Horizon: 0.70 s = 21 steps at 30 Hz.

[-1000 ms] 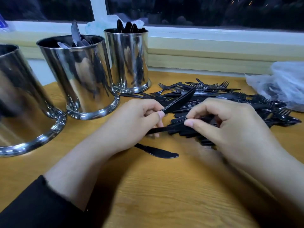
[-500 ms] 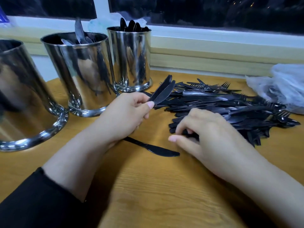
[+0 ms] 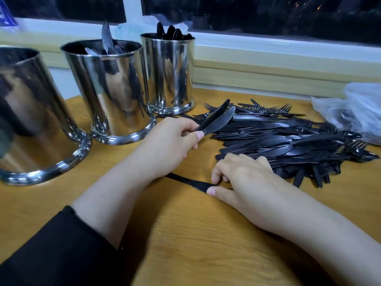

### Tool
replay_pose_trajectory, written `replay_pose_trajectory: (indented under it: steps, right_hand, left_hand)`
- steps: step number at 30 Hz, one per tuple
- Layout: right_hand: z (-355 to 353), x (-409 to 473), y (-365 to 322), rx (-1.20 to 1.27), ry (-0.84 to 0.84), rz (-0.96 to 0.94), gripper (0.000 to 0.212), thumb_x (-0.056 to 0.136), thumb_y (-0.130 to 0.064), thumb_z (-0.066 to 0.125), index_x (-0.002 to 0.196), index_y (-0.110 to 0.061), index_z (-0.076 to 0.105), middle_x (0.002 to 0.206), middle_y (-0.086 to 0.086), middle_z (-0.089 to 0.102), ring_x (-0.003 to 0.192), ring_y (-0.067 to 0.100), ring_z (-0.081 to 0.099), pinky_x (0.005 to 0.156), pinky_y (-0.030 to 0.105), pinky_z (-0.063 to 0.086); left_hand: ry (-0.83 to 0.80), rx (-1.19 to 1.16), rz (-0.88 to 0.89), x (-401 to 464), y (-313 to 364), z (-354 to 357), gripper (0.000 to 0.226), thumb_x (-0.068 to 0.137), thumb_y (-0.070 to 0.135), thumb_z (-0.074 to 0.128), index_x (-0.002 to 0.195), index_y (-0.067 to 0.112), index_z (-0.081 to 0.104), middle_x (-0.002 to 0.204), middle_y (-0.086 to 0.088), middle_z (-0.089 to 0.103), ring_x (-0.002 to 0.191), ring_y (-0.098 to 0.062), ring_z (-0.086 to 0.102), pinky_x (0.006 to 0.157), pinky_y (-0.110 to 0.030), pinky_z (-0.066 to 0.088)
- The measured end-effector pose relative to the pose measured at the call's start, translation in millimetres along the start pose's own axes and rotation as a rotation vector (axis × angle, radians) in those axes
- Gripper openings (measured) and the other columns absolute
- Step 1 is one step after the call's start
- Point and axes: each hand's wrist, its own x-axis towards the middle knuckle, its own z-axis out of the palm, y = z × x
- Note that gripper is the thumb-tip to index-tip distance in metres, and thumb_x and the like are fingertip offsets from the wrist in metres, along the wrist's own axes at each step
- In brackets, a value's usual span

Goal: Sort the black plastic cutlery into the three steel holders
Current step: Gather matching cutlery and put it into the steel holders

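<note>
My left hand (image 3: pixel 171 145) grips two black plastic knives (image 3: pixel 218 119), blades pointing up and right over the pile's left edge. My right hand (image 3: pixel 241 178) pinches the blade of a lone knife (image 3: pixel 185 181) lying on the table between my wrists. A big pile of black knives and forks (image 3: pixel 288 139) spreads to the right. Three steel holders stand at the left: the near left one (image 3: pixel 31 120), the middle one (image 3: pixel 109 93) with knives in it, and the far one (image 3: pixel 169 73) with spoons sticking out.
A crumpled clear plastic bag (image 3: pixel 356 112) lies at the right edge beside the pile. The wooden table (image 3: pixel 195 240) meets a window ledge (image 3: pixel 268 77) behind the holders. Another bag (image 3: pixel 148 23) sits on the sill.
My left hand lifted two knives out of the pile and holds them up. My right hand left the pile, moved down and left, and now pinches the lone knife on the table.
</note>
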Motion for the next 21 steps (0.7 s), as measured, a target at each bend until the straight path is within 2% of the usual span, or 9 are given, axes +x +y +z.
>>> replay_pose_trajectory:
  steps: [4,7,9,11,13,15,17,19,21]
  right_hand:
    - [-8.4,-1.7,-1.3,0.021,-0.062,0.011,0.017,0.1,-0.052,0.05,0.106,-0.036,0.048,0.11,-0.016,0.043,0.115,0.007,0.039,0.105,0.035,0.029]
    - [-6.9,-2.6,0.1,0.055,-0.016,-0.016,0.014,0.101,-0.047,0.051,0.1,-0.034,0.047,0.104,-0.016,0.045,0.109,0.006,0.04,0.102,0.033,0.03]
    - [-4.7,-3.7,5.8,0.125,0.081,-0.045,0.015,0.1,-0.042,0.055,0.093,-0.032,0.047,0.096,-0.015,0.049,0.097,0.002,0.042,0.091,0.026,0.033]
    - [-6.3,-4.2,15.6,0.2,0.247,-0.073,0.014,0.097,-0.037,0.062,0.09,-0.032,0.051,0.089,-0.015,0.052,0.089,0.002,0.045,0.08,0.017,0.034]
    - [-9.9,-4.9,24.0,0.218,0.413,-0.074,0.011,0.094,-0.035,0.065,0.09,-0.031,0.056,0.087,-0.015,0.053,0.087,0.003,0.044,0.078,0.014,0.035]
    - [-11.3,-4.6,29.5,0.205,0.535,-0.072,0.009,0.093,-0.035,0.067,0.091,-0.031,0.059,0.087,-0.017,0.053,0.087,0.003,0.043,0.078,0.016,0.035]
    - [-10.1,-3.7,32.9,0.19,0.636,-0.072,0.01,0.092,-0.035,0.068,0.093,-0.031,0.06,0.089,-0.017,0.054,0.086,0.005,0.042,0.08,0.021,0.035]
    - [-7.2,-2.1,35.5,0.173,0.711,-0.056,0.01,0.091,-0.035,0.069,0.096,-0.03,0.062,0.094,-0.015,0.055,0.093,0.009,0.046,0.085,0.033,0.041]
    - [-7.0,-0.9,37.7,0.173,0.773,-0.037,0.013,0.09,-0.037,0.071,0.1,-0.03,0.065,0.098,-0.014,0.051,0.098,0.012,0.046,0.088,0.038,0.043]
  left_hand:
    - [-0.002,0.01,0.018,0.0,2.3,-0.5,0.028,0.103,0.032,0.058,0.076,0.025,0.063,0.05,0.02,0.055,0.044,0.001,0.049,0.06,-0.026,0.043]
    - [-0.027,0.064,0.043,-0.2,3.5,1.0,0.027,0.102,0.032,0.059,0.076,0.027,0.062,0.053,0.023,0.057,0.047,0.0,0.05,0.06,-0.029,0.048]
    - [-0.046,0.09,0.057,-0.5,3.0,1.9,0.025,0.101,0.033,0.06,0.077,0.03,0.062,0.057,0.021,0.061,0.051,-0.001,0.056,0.064,-0.032,0.056]
    - [-0.069,0.085,0.056,-1.5,4.1,1.3,0.022,0.101,0.034,0.061,0.079,0.032,0.064,0.063,0.018,0.064,0.056,-0.001,0.061,0.066,-0.03,0.057]
    - [-0.103,0.045,0.047,-3.4,6.8,1.2,0.016,0.101,0.034,0.06,0.087,0.03,0.067,0.067,0.014,0.068,0.058,-0.004,0.066,0.064,-0.026,0.056]
    - [-0.142,0.001,0.046,-5.1,10.1,3.7,0.017,0.102,0.035,0.057,0.092,0.025,0.066,0.066,0.002,0.071,0.054,-0.011,0.066,0.061,-0.026,0.054]
    - [-0.17,-0.023,0.064,-6.1,12.5,6.6,0.022,0.103,0.036,0.054,0.088,0.023,0.063,0.063,-0.004,0.069,0.047,-0.013,0.058,0.057,-0.028,0.05]
    - [-0.185,-0.059,0.082,-6.9,13.0,9.0,0.028,0.104,0.035,0.051,0.081,0.022,0.059,0.062,0.001,0.065,0.047,-0.011,0.051,0.054,-0.027,0.044]
    - [-0.181,-0.117,0.082,-6.9,11.9,12.0,0.033,0.104,0.037,0.05,0.077,0.018,0.055,0.058,0.006,0.055,0.051,-0.011,0.044,0.051,-0.024,0.039]
